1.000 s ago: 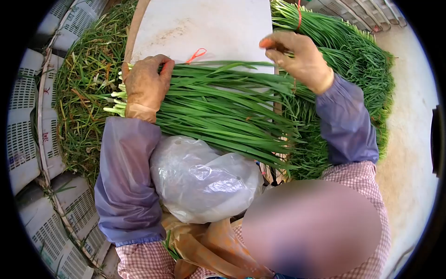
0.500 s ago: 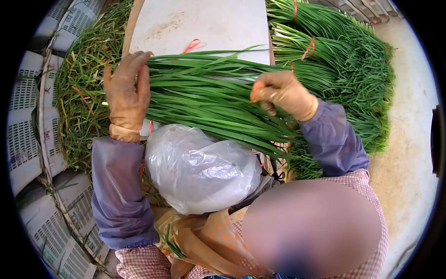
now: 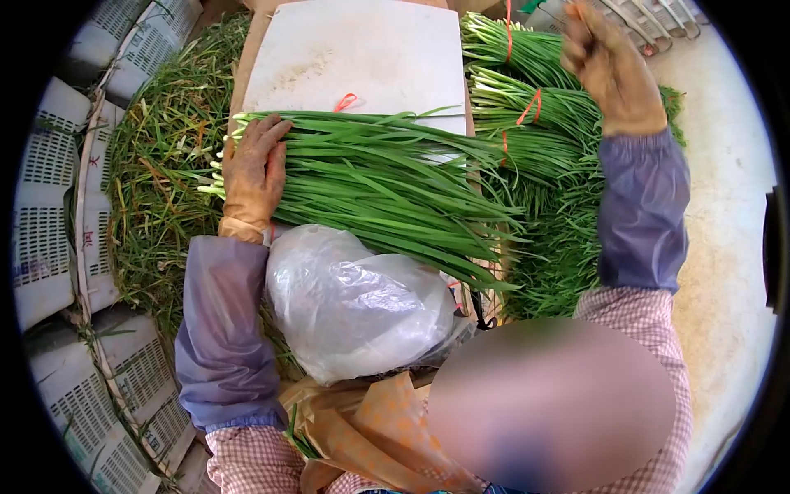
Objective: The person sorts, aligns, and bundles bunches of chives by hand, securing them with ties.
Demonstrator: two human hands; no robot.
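A loose bundle of garlic chives (image 3: 387,181) lies across the white board (image 3: 362,58), pale stem ends to the left and green tips to the right. My left hand (image 3: 253,169), gloved, rests with its fingers laid over the chives near the stem ends. A red tie (image 3: 346,102) pokes out at the bundle's far edge. My right hand (image 3: 613,70) is raised at the upper right, above tied chive bundles (image 3: 551,115). Its fingers are bent together near the frame's top; what they hold, if anything, cannot be made out.
A clear plastic bag (image 3: 354,305) bulges in front of the chives, close to my body. Loose trimmed leaves (image 3: 169,165) are heaped on the left, beside white perforated crates (image 3: 53,156). A pale floor (image 3: 724,165) runs along the right.
My right hand has left the chives and risen to the upper right. My left hand has flattened onto the stem end, and the white stem tips now show beside it.
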